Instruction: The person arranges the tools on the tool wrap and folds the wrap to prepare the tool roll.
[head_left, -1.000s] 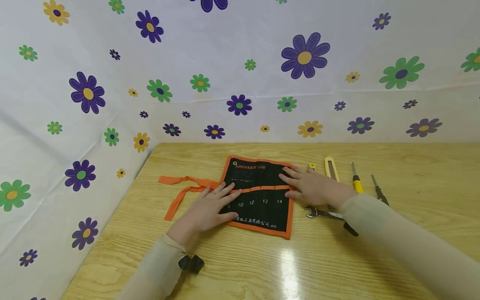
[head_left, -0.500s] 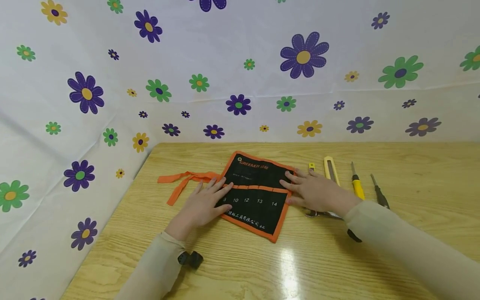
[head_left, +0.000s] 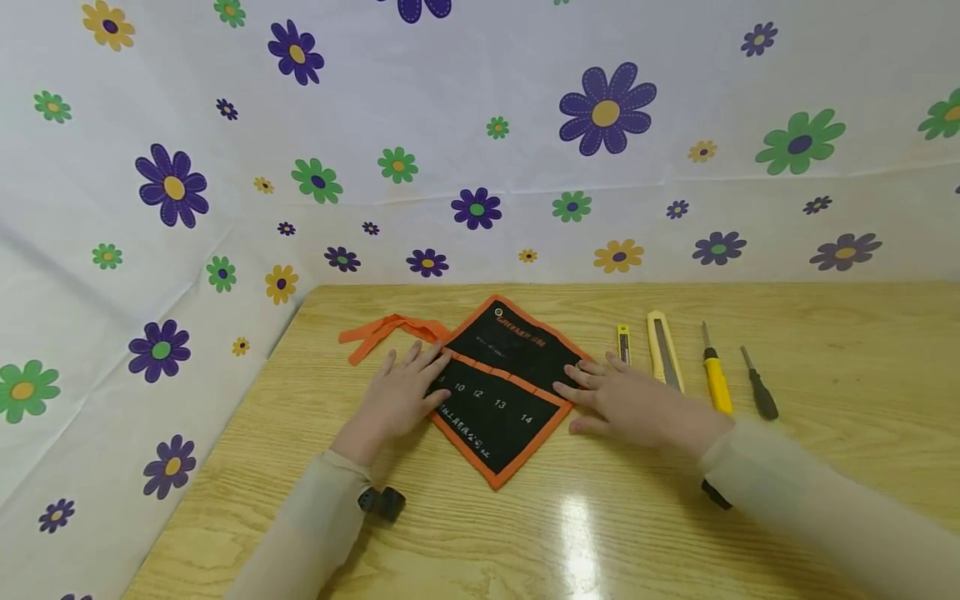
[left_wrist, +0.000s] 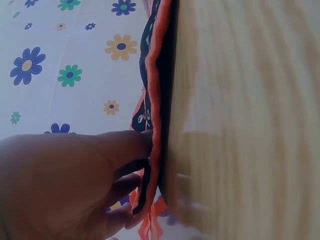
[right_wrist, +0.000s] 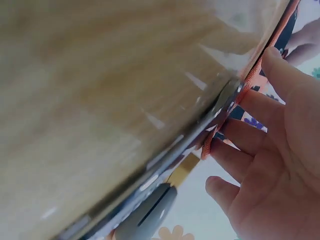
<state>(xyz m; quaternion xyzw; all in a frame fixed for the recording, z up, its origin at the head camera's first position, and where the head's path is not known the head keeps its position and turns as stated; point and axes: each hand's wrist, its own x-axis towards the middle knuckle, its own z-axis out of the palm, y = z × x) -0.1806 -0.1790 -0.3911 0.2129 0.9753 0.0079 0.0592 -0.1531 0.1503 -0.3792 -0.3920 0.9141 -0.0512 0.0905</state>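
Observation:
A black cloth tool pouch (head_left: 510, 342) with orange edging and printed numbers lies turned cornerwise on the table, one corner toward me. Spread fingers of my left hand (head_left: 393, 404) rest on its left side, by the lower pocket row. On the opposite side, my right hand (head_left: 630, 404) touches the right corner with its fingertips, fingers extended. The left wrist view shows the pouch edge (left_wrist: 154, 95) along the tabletop beside the left fingers. In the right wrist view, a shiny metal wrench (right_wrist: 227, 97) lies close to the right fingers; my right forearm hides it in the head view.
Orange ties (head_left: 397, 325) trail from the pouch's far left. Right of it lie a small yellow case (head_left: 623, 342), a pale yellow utility knife (head_left: 665, 350), a yellow-handled screwdriver (head_left: 716, 379) and a black-handled one (head_left: 762, 392). A flowered cloth (head_left: 525, 167) rises behind the table.
The pouch has turned clockwise under both hands, its near corner swinging left and its ties swinging up and away. My left hand has shifted slightly left and the right one slightly nearer.

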